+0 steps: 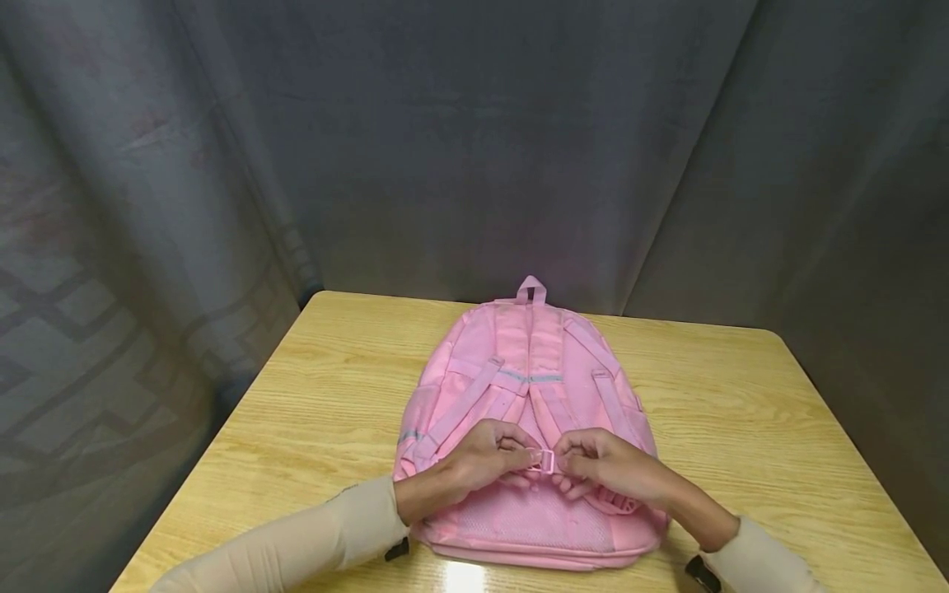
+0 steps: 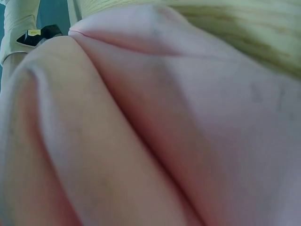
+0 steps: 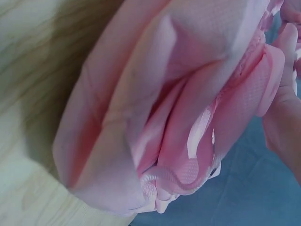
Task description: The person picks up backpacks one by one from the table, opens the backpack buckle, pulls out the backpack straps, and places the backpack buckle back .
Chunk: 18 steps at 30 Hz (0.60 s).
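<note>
A pink backpack [image 1: 534, 515] lies on the table with its strap side up and its top loop pointing away from me. Over its lower middle, both hands meet at a pink plastic buckle [image 1: 547, 461]. The left hand [image 1: 489, 455] pinches the buckle's left side between thumb and fingers. From the other side, the right hand [image 1: 604, 465] pinches the strap end close by the buckle, its fingers curled. Folds of the backpack [image 3: 188, 61] fill most of the right wrist view; in the left wrist view, pink fabric [image 2: 225, 108] hides the left hand's fingers.
The wooden table [image 1: 319, 395] extends on both sides of the backpack. Grey curtains [image 1: 474, 165] hang behind it and along both sides. Shoulder straps [image 1: 467, 403] lie across the backpack, and a carry loop [image 1: 530, 284] stands up at its far end.
</note>
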Motion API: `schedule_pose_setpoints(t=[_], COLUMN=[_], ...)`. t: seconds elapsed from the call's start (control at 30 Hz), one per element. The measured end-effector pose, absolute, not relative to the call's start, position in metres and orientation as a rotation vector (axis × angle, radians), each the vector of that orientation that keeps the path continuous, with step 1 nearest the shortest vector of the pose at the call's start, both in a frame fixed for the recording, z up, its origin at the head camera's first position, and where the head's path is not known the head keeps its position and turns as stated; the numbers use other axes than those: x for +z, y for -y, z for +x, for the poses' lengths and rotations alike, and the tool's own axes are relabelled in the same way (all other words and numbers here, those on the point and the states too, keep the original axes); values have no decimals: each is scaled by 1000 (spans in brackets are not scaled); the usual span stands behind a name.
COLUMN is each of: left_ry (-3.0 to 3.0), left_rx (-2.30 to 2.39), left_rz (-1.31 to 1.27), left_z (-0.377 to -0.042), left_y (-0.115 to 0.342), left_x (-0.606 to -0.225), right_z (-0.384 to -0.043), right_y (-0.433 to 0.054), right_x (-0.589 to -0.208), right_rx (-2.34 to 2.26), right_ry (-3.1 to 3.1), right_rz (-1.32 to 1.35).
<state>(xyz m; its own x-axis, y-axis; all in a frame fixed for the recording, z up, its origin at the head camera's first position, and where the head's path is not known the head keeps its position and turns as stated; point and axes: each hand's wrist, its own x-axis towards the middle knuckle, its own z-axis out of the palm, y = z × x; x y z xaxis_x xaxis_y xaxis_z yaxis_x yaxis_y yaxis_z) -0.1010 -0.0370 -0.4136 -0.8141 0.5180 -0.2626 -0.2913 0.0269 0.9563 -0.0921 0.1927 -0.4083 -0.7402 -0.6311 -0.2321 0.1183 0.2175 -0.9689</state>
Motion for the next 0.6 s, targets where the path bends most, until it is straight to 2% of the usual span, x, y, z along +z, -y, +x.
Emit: schedule_pose_setpoints(t=[0.6], left_ry=[-1718], left_rx=[1846], left_rz=[258], left_z=[-100], left_y=[38], left_x=[-414], right_z=[-96], right_y=[-190], right_x=[-411], right_rx=[-1589], right_ry=[-1871], right_rz=[-619])
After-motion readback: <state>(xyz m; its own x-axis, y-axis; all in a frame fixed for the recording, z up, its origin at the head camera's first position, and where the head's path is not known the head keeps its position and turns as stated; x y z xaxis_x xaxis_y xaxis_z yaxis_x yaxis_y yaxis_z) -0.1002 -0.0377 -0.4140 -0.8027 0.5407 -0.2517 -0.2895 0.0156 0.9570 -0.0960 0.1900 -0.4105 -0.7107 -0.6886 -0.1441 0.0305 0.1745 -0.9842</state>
